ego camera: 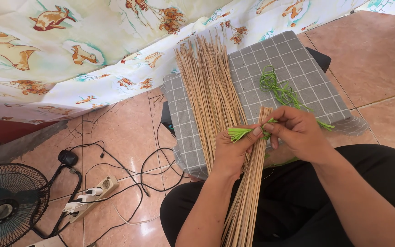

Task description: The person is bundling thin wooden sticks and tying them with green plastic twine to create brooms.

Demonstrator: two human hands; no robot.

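standing at far left on the floor are a fan (5,206) and a power strip (90,196). left hand (234,153) grips a stick bundle (248,192) over the lap; right hand (298,132) pinches green string (241,133) at it. loose sticks (209,87) and more string lie on a checked cushion (293,59).

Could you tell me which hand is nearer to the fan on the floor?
Left. The left hand grips the stick bundle, on the fan's side; the right hand is farther off, pinching green string.
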